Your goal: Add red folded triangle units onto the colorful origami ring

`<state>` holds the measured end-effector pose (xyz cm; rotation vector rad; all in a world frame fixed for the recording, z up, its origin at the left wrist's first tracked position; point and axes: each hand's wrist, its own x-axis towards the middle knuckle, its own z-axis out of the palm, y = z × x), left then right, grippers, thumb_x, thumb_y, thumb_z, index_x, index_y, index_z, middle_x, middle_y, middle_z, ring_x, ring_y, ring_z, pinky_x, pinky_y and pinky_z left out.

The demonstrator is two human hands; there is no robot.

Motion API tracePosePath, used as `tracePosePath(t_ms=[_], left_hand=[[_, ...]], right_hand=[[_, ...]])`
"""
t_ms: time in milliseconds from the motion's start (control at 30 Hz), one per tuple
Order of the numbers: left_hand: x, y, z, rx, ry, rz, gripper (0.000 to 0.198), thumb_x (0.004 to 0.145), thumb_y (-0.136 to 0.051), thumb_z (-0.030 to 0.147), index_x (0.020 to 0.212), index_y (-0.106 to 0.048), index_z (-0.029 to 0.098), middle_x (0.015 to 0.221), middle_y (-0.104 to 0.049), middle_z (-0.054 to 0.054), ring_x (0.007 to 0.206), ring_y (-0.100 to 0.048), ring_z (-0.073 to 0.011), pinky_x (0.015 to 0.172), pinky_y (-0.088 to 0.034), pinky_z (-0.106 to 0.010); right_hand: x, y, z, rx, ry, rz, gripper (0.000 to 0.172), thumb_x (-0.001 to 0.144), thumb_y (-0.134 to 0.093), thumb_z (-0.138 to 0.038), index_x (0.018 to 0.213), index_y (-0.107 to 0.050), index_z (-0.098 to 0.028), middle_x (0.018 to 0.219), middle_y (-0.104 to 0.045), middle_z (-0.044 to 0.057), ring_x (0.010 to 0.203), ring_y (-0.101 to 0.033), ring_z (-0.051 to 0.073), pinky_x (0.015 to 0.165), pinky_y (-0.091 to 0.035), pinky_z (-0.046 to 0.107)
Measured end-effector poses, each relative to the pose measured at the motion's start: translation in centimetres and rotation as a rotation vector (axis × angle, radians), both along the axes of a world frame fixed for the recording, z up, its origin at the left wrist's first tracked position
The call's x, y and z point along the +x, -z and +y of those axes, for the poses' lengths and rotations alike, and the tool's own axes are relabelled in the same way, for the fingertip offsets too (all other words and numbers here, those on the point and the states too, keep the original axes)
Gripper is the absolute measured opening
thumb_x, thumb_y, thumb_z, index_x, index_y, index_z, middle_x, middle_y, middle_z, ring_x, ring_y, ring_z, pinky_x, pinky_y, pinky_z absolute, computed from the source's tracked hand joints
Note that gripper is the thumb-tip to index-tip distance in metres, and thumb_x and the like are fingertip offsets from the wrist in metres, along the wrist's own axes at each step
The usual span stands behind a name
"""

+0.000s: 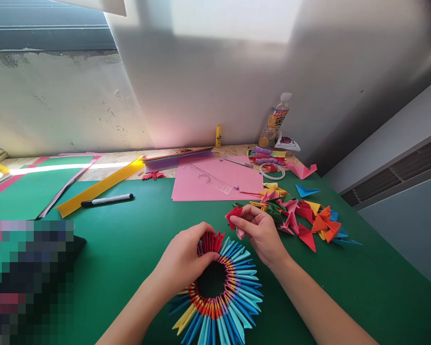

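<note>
A ring of folded paper pieces, mostly blue with orange, yellow and red bands, lies on the green table in front of me. My left hand grips its far left side, thumb inside the hole and fingers over the outside, beside a cluster of red pieces. Between the thumb and fingers of my right hand is a single red folded paper piece, held just above the ring's far edge and apart from it. My left fingers hide part of the ring.
Right of my right hand lies a pile of coloured folded pieces. Beyond are pink paper sheets with a clear ruler, a white tape roll, a glue stick and a bottle. A marker lies left.
</note>
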<state>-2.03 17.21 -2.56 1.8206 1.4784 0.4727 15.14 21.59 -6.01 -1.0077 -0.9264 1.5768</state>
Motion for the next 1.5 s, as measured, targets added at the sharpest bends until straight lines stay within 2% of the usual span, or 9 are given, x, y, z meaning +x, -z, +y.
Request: tracePosePath(t_ms=[267, 433, 667, 833, 933, 1233, 1500], left_hand=[[0.02, 0.18, -0.06, 0.005, -0.007, -0.003, 0.02, 0.074, -0.061, 0.024, 0.092, -0.055, 0.022, 0.086, -0.064, -0.001, 0.079, -0.057, -0.0195, 0.071, -0.045, -0.029], [-0.04, 0.3, -0.04, 0.011, -0.002, -0.021, 0.02, 0.074, -0.061, 0.024, 0.092, -0.055, 0.022, 0.087, -0.064, 0.0, 0.08, -0.057, -0.0193, 0.071, -0.045, -0.029], [-0.02, 0.19, 0.02, 0.011, -0.005, -0.023, 0.02, 0.074, -0.062, 0.024, 0.092, -0.055, 0.022, 0.086, -0.064, 0.0, 0.078, -0.057, -0.0189, 0.071, -0.044, -0.029], [0.03, 0.14, 0.04, 0.004, -0.009, -0.016, 0.02, 0.074, -0.061, 0.024, 0.093, -0.055, 0.022, 0.085, -0.064, 0.0, 0.078, -0.057, -0.0194, 0.07, -0.045, -0.029], [0.02, 0.15, 0.04, 0.003, -0.011, -0.01, 0.02, 0.073, -0.062, 0.024, 0.092, -0.055, 0.022, 0.086, -0.064, -0.001, 0.079, -0.057, -0.0197, 0.071, -0.045, -0.029], [0.01, 0.24, 0.02, 0.002, -0.01, -0.008, 0.021, 0.073, -0.062, 0.023, 0.093, -0.055, 0.022, 0.087, -0.064, 0.0, 0.079, -0.057, -0.0195, 0.07, -0.044, -0.029], [-0.06, 0.25, -0.02, 0.005, 0.001, -0.003, 0.021, 0.074, -0.061, 0.024, 0.094, -0.055, 0.022, 0.088, -0.064, -0.001, 0.08, -0.057, -0.02, 0.071, -0.045, -0.03]], right_hand=[[0.07, -0.08, 0.03, -0.06, 0.0, 0.05, 0.039, 0.052, -0.082, -0.023, 0.06, -0.045, -0.018, 0.05, -0.058, -0.006, 0.035, -0.046, 0.005, 0.037, -0.037, 0.018], [0.13, -0.14, 0.07, -0.085, -0.028, 0.058, 0.042, 0.052, -0.082, -0.024, 0.077, -0.048, -0.02, 0.063, -0.066, -0.003, 0.036, -0.048, 0.006, 0.037, -0.04, 0.019], [-0.05, -0.08, -0.2, 0.025, -0.066, 0.032, 0.034, 0.062, -0.077, -0.026, 0.082, -0.05, -0.02, 0.064, -0.067, -0.003, 0.05, -0.061, 0.011, 0.05, -0.05, 0.022], [-0.19, -0.23, -0.36, 0.098, -0.058, 0.01, 0.028, 0.067, -0.073, -0.028, 0.077, -0.048, -0.022, 0.077, -0.072, 0.001, 0.064, -0.068, 0.016, 0.062, -0.055, 0.03], [-0.21, -0.26, -0.39, 0.124, -0.052, 0.016, 0.023, 0.07, -0.071, -0.028, 0.076, -0.049, -0.021, 0.082, -0.072, 0.002, 0.07, -0.068, 0.017, 0.068, -0.056, 0.033], [-0.03, -0.27, -0.3, 0.1, -0.08, 0.082, 0.017, 0.071, -0.07, -0.024, 0.075, -0.054, -0.02, 0.086, -0.073, 0.003, 0.076, -0.069, 0.017, 0.073, -0.056, 0.032], [0.03, -0.1, -0.38, 0.132, -0.063, 0.076, 0.022, 0.069, -0.073, -0.024, 0.081, -0.055, -0.022, 0.091, -0.072, 0.003, 0.086, -0.068, 0.019, 0.083, -0.053, 0.038]])
